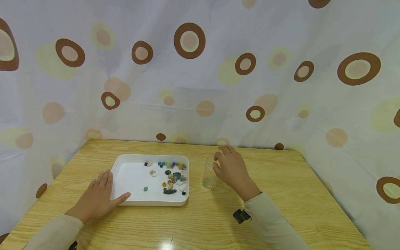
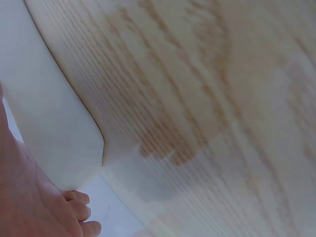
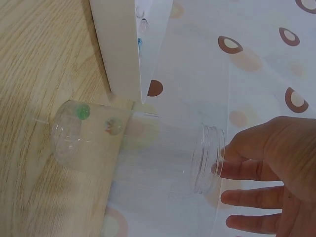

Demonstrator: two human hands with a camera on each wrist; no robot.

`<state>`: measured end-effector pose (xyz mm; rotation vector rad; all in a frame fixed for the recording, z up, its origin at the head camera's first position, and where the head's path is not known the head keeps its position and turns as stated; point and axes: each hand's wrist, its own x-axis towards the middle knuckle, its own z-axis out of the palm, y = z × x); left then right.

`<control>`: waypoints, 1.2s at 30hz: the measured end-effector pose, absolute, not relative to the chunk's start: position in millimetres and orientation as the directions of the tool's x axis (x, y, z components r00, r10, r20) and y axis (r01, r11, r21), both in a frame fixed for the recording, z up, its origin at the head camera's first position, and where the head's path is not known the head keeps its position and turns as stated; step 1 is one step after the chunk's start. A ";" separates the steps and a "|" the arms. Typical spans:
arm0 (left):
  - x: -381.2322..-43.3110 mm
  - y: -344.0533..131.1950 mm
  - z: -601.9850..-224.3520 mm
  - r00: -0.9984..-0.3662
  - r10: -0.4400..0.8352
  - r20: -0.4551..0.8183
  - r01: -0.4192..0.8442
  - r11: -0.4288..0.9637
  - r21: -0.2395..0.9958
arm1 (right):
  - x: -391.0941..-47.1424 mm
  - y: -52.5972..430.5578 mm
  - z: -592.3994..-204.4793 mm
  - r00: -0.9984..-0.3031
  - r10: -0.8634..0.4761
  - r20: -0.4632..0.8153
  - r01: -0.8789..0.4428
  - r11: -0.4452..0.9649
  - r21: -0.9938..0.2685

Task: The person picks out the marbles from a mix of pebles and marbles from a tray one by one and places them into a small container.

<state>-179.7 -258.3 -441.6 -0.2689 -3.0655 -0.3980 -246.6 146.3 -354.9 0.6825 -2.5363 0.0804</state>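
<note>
My left hand (image 1: 97, 197) rests against the left end of a white tray (image 1: 129, 173), fingers straight and the thumb over its near rim. Marbles, pebbles and small shells lie in the tray, mostly in its right half. To the right of the tray a clear jar (image 1: 208, 177) stands upright, without a lid. My right hand (image 1: 232, 169) is at its mouth. In the right wrist view the thumb and forefinger are right at the jar's rim, the other fingers spread. A green marble (image 3: 83, 111) is low in the jar, with a swirled marble (image 3: 113, 126) higher up.
The wooden table (image 1: 265, 180) carries the tray and jar. Behind it and at both sides hangs a white curtain (image 1: 206, 128) with brown and yellow ring patterns. A dark yellow marble (image 1: 164, 184) and a long dark pebble (image 1: 170, 191) lie near the tray's front side.
</note>
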 end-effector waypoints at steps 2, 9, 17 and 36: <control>-179.8 -258.1 -441.6 -0.984 0.167 0.065 0.178 0.952 0.247 | -246.9 146.7 -355.2 -0.745 -0.455 0.488 -0.485 0.872 0.072; -180.7 -258.9 -443.8 -0.983 0.171 0.068 0.182 0.955 0.235 | -249.6 147.1 -357.3 -0.745 -0.464 0.480 -0.492 0.867 0.074; -180.7 -259.6 -445.7 -0.983 0.171 0.065 0.182 0.957 0.227 | -248.7 146.3 -357.3 -0.748 -0.459 0.479 -0.495 0.867 0.059; -180.7 -258.1 -440.1 -0.983 0.174 0.056 0.183 0.955 0.235 | -249.9 136.3 -348.9 -0.736 -0.488 0.469 -0.502 0.859 0.105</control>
